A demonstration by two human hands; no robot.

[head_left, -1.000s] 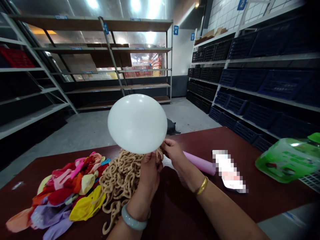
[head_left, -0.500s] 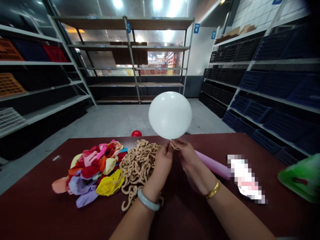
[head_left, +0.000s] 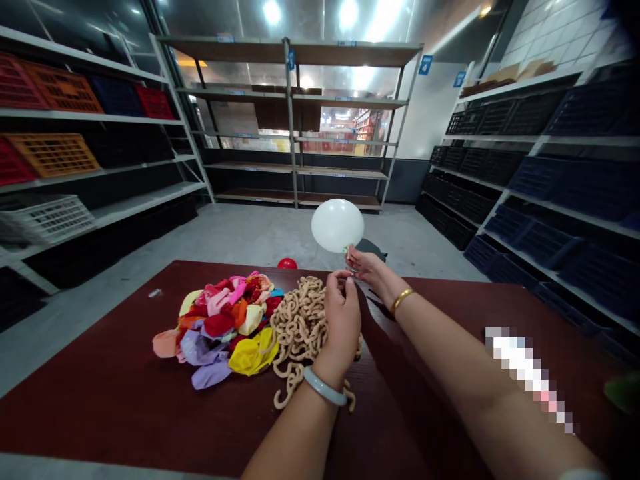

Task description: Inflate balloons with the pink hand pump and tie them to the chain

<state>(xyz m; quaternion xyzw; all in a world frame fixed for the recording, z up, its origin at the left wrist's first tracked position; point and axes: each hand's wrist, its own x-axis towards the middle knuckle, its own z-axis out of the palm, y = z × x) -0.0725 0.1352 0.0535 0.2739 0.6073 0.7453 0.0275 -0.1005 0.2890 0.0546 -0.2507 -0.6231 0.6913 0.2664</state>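
My right hand (head_left: 369, 263) reaches past the far table edge, its fingers pinched on the neck of a round, inflated white balloon (head_left: 337, 225). Just nearer and to the left is my left hand (head_left: 343, 310); its fingers are loosely curved, with a gap between thumb and forefinger and nothing plain between them. Beside and partly behind that hand lies a pile of beige, curled, rope-like pieces (head_left: 300, 320). Left of it is a heap of limp balloons (head_left: 220, 327) in red, pink, orange, purple and yellow.
The dark red table (head_left: 115, 373) spans the front. Beyond its edge are a red ball-like thing (head_left: 287, 263) and a dark round object (head_left: 371, 249). A blurred-out item (head_left: 525, 370) lies right, near a green thing (head_left: 623, 393). Shelves with crates (head_left: 55, 153) line the sides.
The white balloon has moved away over the far edge with my right hand. My left hand has parted from its neck. The pink tube by my right arm no longer shows; the view has shifted left.
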